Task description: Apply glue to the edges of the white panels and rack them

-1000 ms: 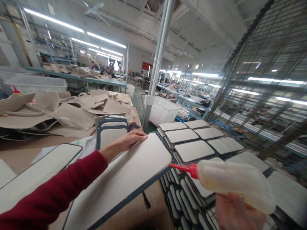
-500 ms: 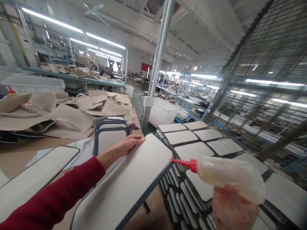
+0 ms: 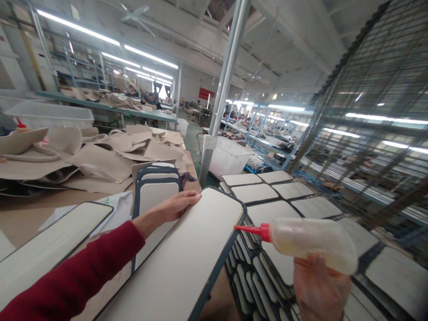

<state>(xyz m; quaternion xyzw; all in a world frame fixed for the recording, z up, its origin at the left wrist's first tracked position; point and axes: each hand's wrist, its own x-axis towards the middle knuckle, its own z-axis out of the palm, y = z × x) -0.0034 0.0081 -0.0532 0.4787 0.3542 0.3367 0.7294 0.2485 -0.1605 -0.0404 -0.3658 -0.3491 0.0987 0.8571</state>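
My left hand, in a dark red sleeve, rests with fingers stretched flat on the far left edge of a white panel with a dark grey border. The panel lies tilted over the table's right edge. My right hand grips a translucent squeeze bottle of yellowish liquid from below. Its red nozzle points left and sits just off the panel's right border, near the far corner.
More bordered white panels lie on wire rack shelves at right and in a stack ahead. Beige cut pieces are heaped on the brown table. A metal post, a white bin and people at distant benches stand beyond.
The bottle has moved slightly left and lower, its nozzle staying at the panel's right border. The panel has swung a little toward me. My left hand has stayed on its edge.
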